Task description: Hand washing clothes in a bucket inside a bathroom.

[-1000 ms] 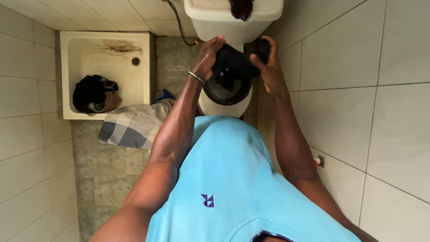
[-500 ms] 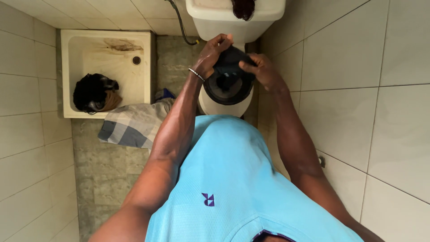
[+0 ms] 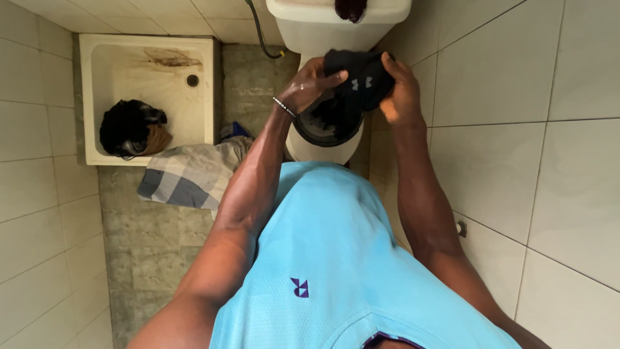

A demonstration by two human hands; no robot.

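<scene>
Lifted higher than a moment ago, the black cloth (image 3: 358, 81) is bunched above the toilet bowl (image 3: 323, 132), gripped by the left hand (image 3: 309, 85) and the right hand (image 3: 402, 94), both closed on it.

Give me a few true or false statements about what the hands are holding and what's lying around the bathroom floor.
1. Both the left hand and the right hand grip the black cloth. True.
2. The cloth is held over the shower tray. False: over the toilet bowl.
3. A dark bundle lies in the shower tray. True.
4. The checked towel hangs on the wall. False: it lies on the floor.
</scene>
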